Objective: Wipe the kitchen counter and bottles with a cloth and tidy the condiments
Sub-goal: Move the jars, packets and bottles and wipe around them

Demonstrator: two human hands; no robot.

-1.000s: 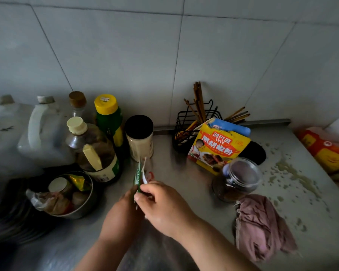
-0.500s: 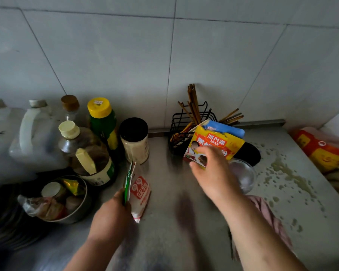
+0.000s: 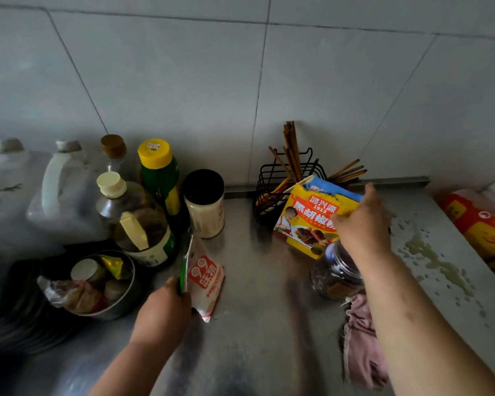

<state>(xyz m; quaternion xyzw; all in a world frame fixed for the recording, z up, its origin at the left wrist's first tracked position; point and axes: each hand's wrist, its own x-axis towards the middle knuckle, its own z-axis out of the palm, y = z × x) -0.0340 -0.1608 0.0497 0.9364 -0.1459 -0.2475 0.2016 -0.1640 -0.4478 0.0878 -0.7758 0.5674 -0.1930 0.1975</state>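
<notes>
Left hand (image 3: 162, 312) pinching red-and-white plastic sachet (image 3: 205, 278), fingertips hidden, right hand (image 3: 360, 224) gripping yellow cardboard box (image 3: 306, 221), forearm (image 3: 406, 310) partly covering pink cloth (image 3: 360, 347)

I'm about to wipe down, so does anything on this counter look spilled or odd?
Yes: pale liquid is splashed in droplets and a streak across the right of the counter. The pink cloth lies crumpled nearby.

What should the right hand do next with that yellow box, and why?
Probably lift the yellow box clear and set it by the bottles. The right hand pinches its corner, the left hand holds the white sachet, and the box stands just behind the glass jar.
</notes>
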